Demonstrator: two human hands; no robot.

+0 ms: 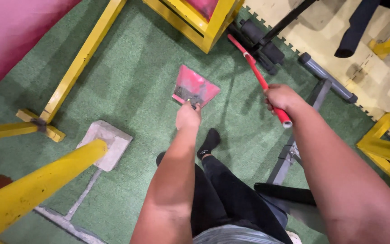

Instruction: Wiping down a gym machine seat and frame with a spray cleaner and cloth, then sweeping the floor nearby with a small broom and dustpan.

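Looks like a gym, the home-built or budget kind. The floor is green artificial turf [127, 77], and off to the side it switches to beige interlocking foam mats [339, 27] with those jigsaw edges. There's a yellow steel frame [80, 58] bolted together like a rack, with a thick yellow post [32, 185] set by a concrete block [107, 142]. A grey bench frame [326, 79] with a black padded roller [262, 43] sits near the mats, plus a pink wall [10, 31].
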